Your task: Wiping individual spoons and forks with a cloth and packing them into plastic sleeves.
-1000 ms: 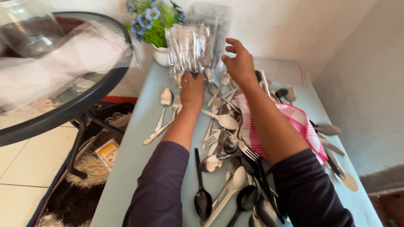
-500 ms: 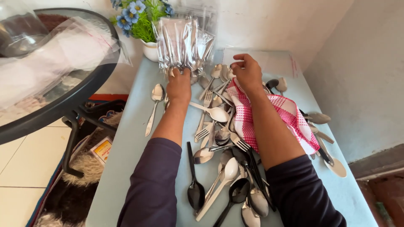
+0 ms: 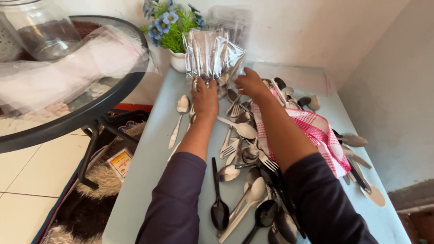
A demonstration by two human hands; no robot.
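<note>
My left hand point(image 3: 205, 98) grips the lower end of a clear plastic bag of silver cutlery point(image 3: 211, 55), held upright at the far end of a pale blue table point(image 3: 149, 167). My right hand point(image 3: 250, 84) is beside the bag's bottom right corner, fingers curled near it; whether it holds the bag is unclear. Below the hands lies a heap of loose spoons and forks point(image 3: 242, 149). A red-and-white checked cloth point(image 3: 318, 133) lies under my right forearm.
A white pot of blue flowers point(image 3: 174, 29) stands behind the bag. A round glass table point(image 3: 97, 106) with a big jar point(image 3: 43, 29) and plastic wrap is at left. Black spoons point(image 3: 219, 210) lie near me. A fuzzy rug point(image 3: 104, 180) is on the floor.
My right hand has moved left from the cloth toward the bottom of the bag. My left hand keeps hold of the bag, which stays upright. The view has shifted slightly.
</note>
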